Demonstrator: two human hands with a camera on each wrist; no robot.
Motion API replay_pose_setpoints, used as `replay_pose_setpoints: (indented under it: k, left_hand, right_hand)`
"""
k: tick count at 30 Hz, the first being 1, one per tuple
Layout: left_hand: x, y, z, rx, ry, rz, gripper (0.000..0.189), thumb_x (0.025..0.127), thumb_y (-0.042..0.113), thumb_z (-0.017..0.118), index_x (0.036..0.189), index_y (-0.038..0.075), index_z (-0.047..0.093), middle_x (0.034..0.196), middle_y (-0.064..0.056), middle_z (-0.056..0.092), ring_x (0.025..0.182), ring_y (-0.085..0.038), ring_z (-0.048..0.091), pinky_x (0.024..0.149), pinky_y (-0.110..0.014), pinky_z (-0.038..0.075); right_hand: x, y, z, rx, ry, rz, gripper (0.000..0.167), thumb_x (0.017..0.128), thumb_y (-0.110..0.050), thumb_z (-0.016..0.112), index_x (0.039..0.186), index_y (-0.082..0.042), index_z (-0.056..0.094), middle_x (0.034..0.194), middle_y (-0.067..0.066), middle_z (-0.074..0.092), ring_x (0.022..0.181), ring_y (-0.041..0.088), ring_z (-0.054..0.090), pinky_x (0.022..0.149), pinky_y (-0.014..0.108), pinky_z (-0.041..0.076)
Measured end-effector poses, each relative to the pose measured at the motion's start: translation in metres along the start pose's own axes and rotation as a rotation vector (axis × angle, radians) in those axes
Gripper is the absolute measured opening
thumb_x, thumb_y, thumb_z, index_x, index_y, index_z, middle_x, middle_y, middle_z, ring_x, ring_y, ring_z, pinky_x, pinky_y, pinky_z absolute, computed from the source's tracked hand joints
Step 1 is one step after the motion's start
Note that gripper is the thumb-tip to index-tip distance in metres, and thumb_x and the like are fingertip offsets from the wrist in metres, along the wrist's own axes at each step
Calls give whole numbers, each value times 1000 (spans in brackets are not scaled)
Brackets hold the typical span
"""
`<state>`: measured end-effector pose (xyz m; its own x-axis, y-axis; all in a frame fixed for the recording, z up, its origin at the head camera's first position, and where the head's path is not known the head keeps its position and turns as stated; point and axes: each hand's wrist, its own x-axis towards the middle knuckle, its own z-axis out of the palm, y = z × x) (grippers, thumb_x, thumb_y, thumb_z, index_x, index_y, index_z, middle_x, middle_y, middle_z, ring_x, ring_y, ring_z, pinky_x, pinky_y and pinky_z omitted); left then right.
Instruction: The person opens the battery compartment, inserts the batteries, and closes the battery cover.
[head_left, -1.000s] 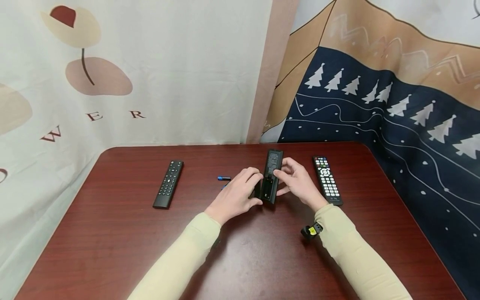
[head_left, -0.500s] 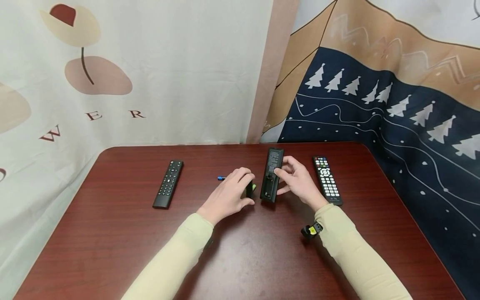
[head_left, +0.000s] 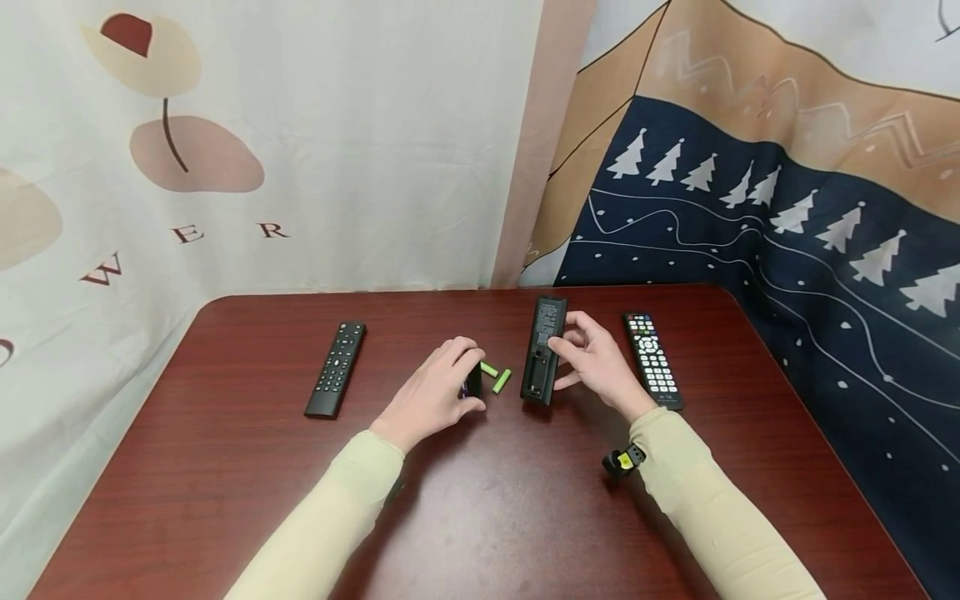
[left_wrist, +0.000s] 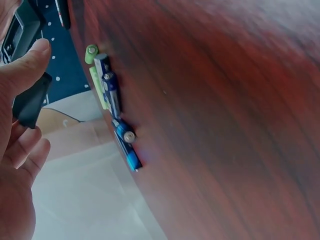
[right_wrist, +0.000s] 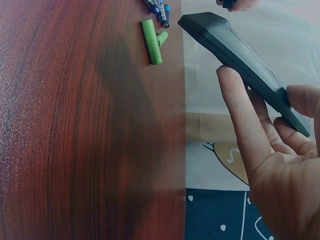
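My right hand point(head_left: 600, 367) holds a black remote control point(head_left: 547, 321) tilted up over the table, its back facing me and its battery compartment uncovered. Thumb and fingers grip it by the right edge. My left hand point(head_left: 431, 392) is apart from the remote, to its left, and pinches a small black battery cover point(left_wrist: 32, 102) between thumb and fingers. Between the two hands lie two green batteries point(head_left: 502, 382) on the table. Several blue batteries point(left_wrist: 111, 90) lie beside them in the left wrist view; in the head view the left hand hides them.
A black remote point(head_left: 337, 371) lies face up at the left of the brown table point(head_left: 480, 517). Another remote point(head_left: 654, 360), with white buttons, lies to the right of my right hand. Printed curtains point(head_left: 390, 167) hang behind the table's back edge.
My left hand has moved left, away from the remote, carrying the battery cover. The green batteries have come into sight and the blue ones are now covered. The right hand stays in place.
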<state>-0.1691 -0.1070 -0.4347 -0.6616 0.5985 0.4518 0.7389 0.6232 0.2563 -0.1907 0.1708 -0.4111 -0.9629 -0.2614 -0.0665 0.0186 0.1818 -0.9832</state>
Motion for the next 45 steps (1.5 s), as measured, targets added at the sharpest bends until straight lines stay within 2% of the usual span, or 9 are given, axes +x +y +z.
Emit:
replay_pose_setpoints:
  k: [6, 13, 19, 29, 37, 41, 45]
  left_hand:
    - [-7, -6, -4, -3, -13, -26, 59, 71, 16, 96, 117, 4, 61, 117, -6, 56, 104, -23, 55, 92, -34, 50]
    - [-15, -14, -6, 21, -29, -32, 61, 72, 18, 96, 120, 1, 63, 118, -8, 57, 107, -24, 57, 96, -36, 51]
    - [-20, -20, -10, 41, -48, -46, 61, 73, 20, 96, 122, -1, 65, 119, -8, 58, 108, -26, 57, 98, -38, 51]
    - [-33, -29, -17, 59, -76, -92, 63, 73, 21, 96, 124, -2, 66, 118, -9, 58, 107, -26, 57, 95, -38, 53]
    - [-40, -35, -17, 74, -62, -90, 65, 72, 20, 96, 123, -5, 67, 118, -13, 59, 106, -29, 59, 94, -41, 54]
    - [-43, -37, -18, 69, -98, -125, 63, 73, 20, 96, 123, -5, 68, 119, -12, 59, 106, -28, 59, 94, -42, 54]
    - [-45, -38, -21, 67, -160, -182, 63, 76, 22, 94, 126, -3, 67, 121, -11, 59, 110, -28, 58, 97, -42, 53]
  right_hand:
    - [0, 0, -1, 2, 1, -5, 38, 105, -10, 58, 142, -5, 47, 116, 26, 66, 93, 29, 73, 65, 48, 64]
    - [1, 2, -1, 6, 11, -15, 37, 105, -8, 58, 140, -4, 48, 113, 26, 66, 90, 25, 73, 63, 49, 64]
    - [1, 2, -1, -6, 9, -15, 38, 105, -10, 58, 141, -4, 47, 113, 26, 66, 90, 26, 73, 64, 49, 64]
    - [2, 4, -2, -1, 5, -16, 37, 105, -9, 58, 140, -3, 48, 112, 26, 66, 88, 24, 73, 63, 49, 64]
    - [2, 5, -2, 3, 9, -3, 37, 105, -9, 58, 140, -4, 48, 112, 26, 66, 89, 26, 73, 64, 48, 64]
    - [2, 6, -2, 2, 7, -3, 37, 105, -9, 58, 140, -4, 48, 112, 26, 66, 89, 26, 73, 64, 49, 64]
    - [2, 7, -3, 2, 6, -12, 38, 105, -9, 58, 140, -3, 47, 111, 26, 66, 88, 25, 73, 64, 48, 64]
